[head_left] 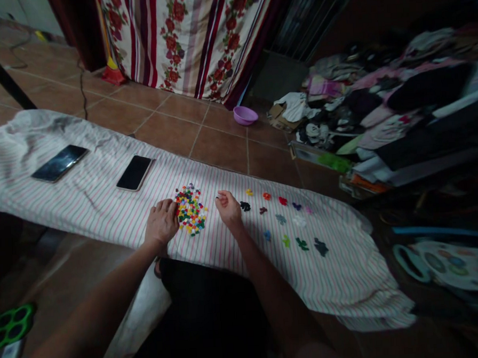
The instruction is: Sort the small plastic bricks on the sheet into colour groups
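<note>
A pile of small mixed-colour plastic pieces (pixel 191 211) lies on the striped cloth in front of me. My left hand (pixel 162 221) rests palm down at the pile's left edge, fingers lying on the cloth and touching the nearest pieces. Just right of the pile, my right hand (pixel 228 207) is closed in a pinch, with a small dark piece at its fingertips. Beside that hand sits a black group of pieces (pixel 245 206). Further groups sorted by colour spread to the right, among them yellow (pixel 249 192), orange (pixel 266 197), red (pixel 282 201), white (pixel 299 220) and dark green (pixel 302 244).
The striped cloth (pixel 222 249) covers a long narrow surface. A phone (pixel 135 172) and a tablet-like device (pixel 60 163) lie on its left part. Beyond are a purple basin (pixel 245 115) on the tiled floor, a floral curtain (pixel 191 37) and heaped clothes (pixel 363 97).
</note>
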Tool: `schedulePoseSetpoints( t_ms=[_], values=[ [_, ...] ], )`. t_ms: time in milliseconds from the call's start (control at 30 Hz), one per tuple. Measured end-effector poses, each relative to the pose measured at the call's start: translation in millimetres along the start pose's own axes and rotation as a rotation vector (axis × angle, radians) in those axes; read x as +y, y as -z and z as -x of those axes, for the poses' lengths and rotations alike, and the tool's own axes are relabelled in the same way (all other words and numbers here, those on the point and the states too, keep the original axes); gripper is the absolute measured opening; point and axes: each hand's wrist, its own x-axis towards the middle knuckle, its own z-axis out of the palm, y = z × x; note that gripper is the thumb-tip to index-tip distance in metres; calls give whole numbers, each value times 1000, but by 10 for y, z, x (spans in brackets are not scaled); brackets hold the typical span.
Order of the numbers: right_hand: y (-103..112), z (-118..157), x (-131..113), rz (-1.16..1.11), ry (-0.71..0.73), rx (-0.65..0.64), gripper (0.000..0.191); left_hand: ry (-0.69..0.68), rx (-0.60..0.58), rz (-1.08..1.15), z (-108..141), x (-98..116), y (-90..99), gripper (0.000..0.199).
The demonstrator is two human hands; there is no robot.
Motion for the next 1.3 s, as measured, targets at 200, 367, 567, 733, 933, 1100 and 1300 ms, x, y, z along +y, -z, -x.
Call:
schedulePoseSetpoints(
  t_ms=[200, 367, 567, 733, 933, 1100, 1300],
  values=[
    [591, -9, 370, 104, -96, 122, 25, 4, -10, 5, 2, 3, 5, 28],
    [883, -51, 526, 243, -116, 153, 26, 6, -6, 8, 8, -5, 19, 29],
    [789, -140, 638, 282, -86, 81, 26, 8, -22, 9, 5, -2, 24, 29],
    [724, -224, 726, 358, -21, 67, 26, 6, -19, 11, -1, -1, 15, 31],
    [719, -218, 765, 394, 27, 40, 27, 20, -25, 30, -2, 5, 17, 30],
    [742, -195, 734, 386, 7, 17, 28, 24, -23, 48, -4, 10, 27, 29],
    [791, -223, 685, 255, -32, -15, 26, 26, -33, 42, -5, 3, 25, 28]
  ],
)
